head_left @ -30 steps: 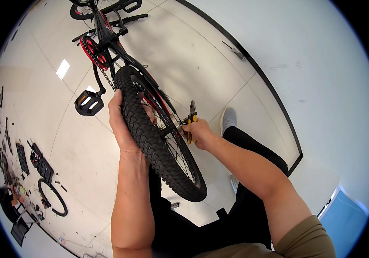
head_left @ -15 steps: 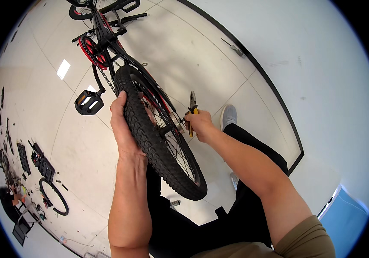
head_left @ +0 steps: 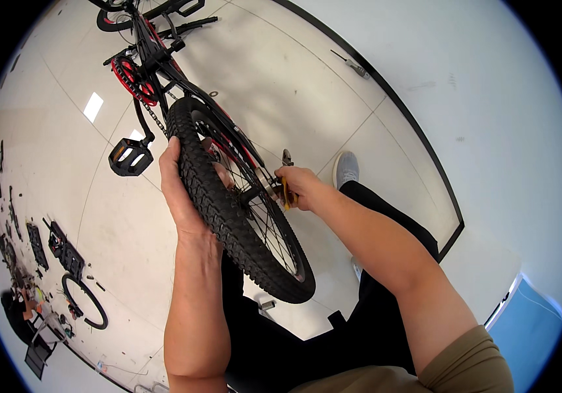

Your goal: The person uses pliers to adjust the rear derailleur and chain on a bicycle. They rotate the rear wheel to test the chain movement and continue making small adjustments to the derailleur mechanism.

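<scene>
A black knobby bicycle wheel [head_left: 210, 191] stands at the rear of a black and red bicycle frame [head_left: 174, 80]. My left hand [head_left: 179, 187] grips the tyre from its left side, thumb on the tread and fingers reaching in by the spokes. On the wheel's right side, my right hand [head_left: 299, 187] is closed around yellow and black pliers [head_left: 287, 196]. Their metal jaws point up and away from me, above the fist. The hand is close beside the wheel's axle end, and its fingers partly hide what lies there.
A pedal [head_left: 130, 157] and red chainring [head_left: 131, 82] are left of the wheel. A screwdriver [head_left: 355, 67] lies by the wall's dark skirting. An open tool case [head_left: 66, 250], a loose tyre [head_left: 85, 301] and scattered parts lie at left, where another person [head_left: 17, 314] sits.
My right hand has turned the pliers, so their jaws now sit lower and nearer the fist. My left hand still grips the tyre. The view has shifted slightly.
</scene>
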Available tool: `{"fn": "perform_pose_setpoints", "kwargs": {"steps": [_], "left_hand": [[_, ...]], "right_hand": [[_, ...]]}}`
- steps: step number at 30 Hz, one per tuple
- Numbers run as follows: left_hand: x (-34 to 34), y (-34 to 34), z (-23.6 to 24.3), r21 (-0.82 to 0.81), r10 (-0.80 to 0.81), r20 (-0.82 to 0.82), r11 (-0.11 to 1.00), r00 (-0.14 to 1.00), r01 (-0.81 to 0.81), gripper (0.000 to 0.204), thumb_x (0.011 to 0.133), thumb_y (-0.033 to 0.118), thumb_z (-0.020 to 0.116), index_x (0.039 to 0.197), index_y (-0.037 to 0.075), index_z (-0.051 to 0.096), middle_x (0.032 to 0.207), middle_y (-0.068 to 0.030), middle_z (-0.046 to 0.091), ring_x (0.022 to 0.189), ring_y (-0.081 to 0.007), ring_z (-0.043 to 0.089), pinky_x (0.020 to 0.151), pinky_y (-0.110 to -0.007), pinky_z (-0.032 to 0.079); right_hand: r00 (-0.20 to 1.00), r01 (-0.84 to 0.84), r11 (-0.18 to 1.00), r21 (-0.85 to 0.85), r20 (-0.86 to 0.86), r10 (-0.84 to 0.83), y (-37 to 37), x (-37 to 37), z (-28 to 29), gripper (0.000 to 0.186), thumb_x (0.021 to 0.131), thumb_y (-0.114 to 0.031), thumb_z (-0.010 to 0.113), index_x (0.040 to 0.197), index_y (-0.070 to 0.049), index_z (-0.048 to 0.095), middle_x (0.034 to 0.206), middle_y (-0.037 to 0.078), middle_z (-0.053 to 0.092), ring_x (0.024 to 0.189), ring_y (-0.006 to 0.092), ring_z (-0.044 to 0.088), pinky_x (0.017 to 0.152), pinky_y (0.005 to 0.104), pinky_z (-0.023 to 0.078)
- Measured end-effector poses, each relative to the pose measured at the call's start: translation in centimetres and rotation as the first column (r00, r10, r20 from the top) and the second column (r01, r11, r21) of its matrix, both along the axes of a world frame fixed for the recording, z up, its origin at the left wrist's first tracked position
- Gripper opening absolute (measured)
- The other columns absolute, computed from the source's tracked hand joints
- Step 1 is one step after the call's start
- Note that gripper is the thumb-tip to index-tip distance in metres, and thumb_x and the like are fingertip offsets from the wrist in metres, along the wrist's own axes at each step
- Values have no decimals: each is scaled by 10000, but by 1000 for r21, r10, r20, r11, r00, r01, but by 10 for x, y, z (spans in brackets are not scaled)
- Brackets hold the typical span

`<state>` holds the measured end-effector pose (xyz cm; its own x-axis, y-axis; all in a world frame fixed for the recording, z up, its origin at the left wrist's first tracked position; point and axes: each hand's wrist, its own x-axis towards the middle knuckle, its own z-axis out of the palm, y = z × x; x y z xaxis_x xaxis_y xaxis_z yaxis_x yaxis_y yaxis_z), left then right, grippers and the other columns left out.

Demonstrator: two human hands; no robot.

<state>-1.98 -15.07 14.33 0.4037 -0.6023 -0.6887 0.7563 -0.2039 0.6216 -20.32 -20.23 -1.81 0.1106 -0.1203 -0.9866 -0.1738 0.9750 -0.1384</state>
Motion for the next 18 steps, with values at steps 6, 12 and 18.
{"fn": "perform_pose_setpoints", "kwargs": {"steps": [6,12,18], "left_hand": [[-1,1,-2,-18,16,16,1000,1000,-16,692,992,637,527,1077,-25,709,577,-47,548,490,-174,495,578,-334,463],[-1,1,-7,-46,-14,40,999,999,16,679,988,616,547,1045,-43,702,561,-59,569,445,-187,517,583,-326,506],[-3,1,-6,-27,52,25,998,998,-51,653,982,612,553,1027,-21,705,543,-49,563,437,-176,501,556,-328,490]], "right_hand": [[999,-26,998,-49,-38,24,-7,8,0,196,989,-118,574,1094,47,563,863,173,669,677,303,680,592,488,567],[993,-107,993,-39,-47,105,-9,3,5,192,1010,-146,555,1081,32,560,876,169,676,685,298,689,626,460,585],[991,-129,990,50,38,128,-4,-4,-7,268,1048,-249,541,1091,14,566,883,153,694,687,265,697,635,417,570]]}}
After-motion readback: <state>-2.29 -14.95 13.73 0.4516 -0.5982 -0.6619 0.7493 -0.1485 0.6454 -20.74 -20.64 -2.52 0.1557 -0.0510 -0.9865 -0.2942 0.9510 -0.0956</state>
